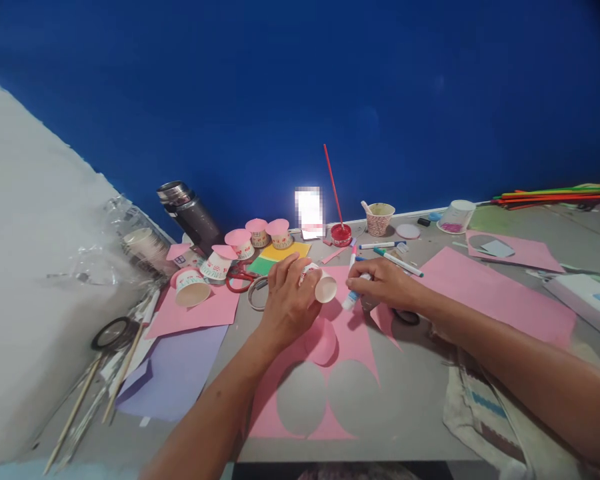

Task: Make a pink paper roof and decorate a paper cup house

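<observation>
No legible writing is seen; printed bands on the cups are too small to read. At frame centre a paper cup (pixel 323 283) is gripped on its side by the left hand (pixel 289 300), fingers wrapped closed around it, mouth turned right. Just beside it a glue stick (pixel 352 297) is pinched in the closed right hand (pixel 384 285), tip angled down-left. Beneath lies a pink sheet (pixel 353 330) with round holes cut out, and a loose pink disc (pixel 321 341). Left of centre, pink-capped cups (pixel 240 243), red scissors (pixel 240 278) and a steel flask (pixel 190 215) are noted on the grey table (pixel 420 407); markers (pixel 397 262) lie behind the right hand.
</observation>
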Available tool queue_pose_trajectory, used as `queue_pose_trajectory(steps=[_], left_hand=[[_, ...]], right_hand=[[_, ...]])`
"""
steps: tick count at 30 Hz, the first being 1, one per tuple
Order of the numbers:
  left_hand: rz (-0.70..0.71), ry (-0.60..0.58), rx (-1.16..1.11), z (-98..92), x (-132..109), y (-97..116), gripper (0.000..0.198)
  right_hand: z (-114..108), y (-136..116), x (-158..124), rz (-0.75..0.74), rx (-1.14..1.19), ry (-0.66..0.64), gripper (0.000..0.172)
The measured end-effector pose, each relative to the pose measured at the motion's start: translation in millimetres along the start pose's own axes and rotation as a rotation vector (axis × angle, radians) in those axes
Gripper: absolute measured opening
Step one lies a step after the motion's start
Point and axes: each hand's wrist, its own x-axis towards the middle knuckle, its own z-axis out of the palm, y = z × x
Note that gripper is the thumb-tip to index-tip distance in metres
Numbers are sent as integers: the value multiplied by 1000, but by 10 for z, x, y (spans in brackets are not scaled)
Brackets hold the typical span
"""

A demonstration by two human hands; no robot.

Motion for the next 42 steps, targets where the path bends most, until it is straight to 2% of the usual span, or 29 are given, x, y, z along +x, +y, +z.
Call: queue_pose_trajectory(steps=[7,11,13,15,17,18,21,24,27,30,32,34,37,42], left_hand=[[76,8,52,-8,18,116,30],[78,-27,30,-17,34,160,32],[41,-75,-34,-49,37,155,40],[-59,-135,-193,-99,31,112,62],[-258,-157,-447,-152,17,31,84],[-396,-151,-594,-173,10,-17,84],[-807,-135,-1005,-190,-1,-135,52],[-1025,-139,-1316,-148,13,-149,41],[-1109,-118,-1458,-100,41,-84,40],[-1148,-92,-1480,-76,61,-50,42],[-1185,-65,-1474,-67,64,-62,39],[-1218,-48,-1456,-59,56,-85,36],[-1245,-52,-1432,-50,37,-95,33],[-1233,-114,-1408,-54,15,-64,28]], right_hand=[[89,-29,-57,-52,-329,51,16],[109,-19,-60,-57,-389,82,17],[101,-19,-57,-46,-388,105,17],[76,-19,-52,-38,-371,127,17],[42,-13,-45,-37,-346,146,18],[24,-8,-41,-39,-332,153,18],[-6,15,-32,-50,-294,164,17],[2,34,-34,-55,-258,146,17],[7,27,-43,-49,-230,113,17],[-35,-14,-44,-50,-211,90,23],[-86,-55,-45,-41,-162,123,30],[-132,-102,-55,-49,-90,222,32],[-153,-174,-104,-136,-39,358,26],[-61,-257,-226,-390,-167,304,12]])
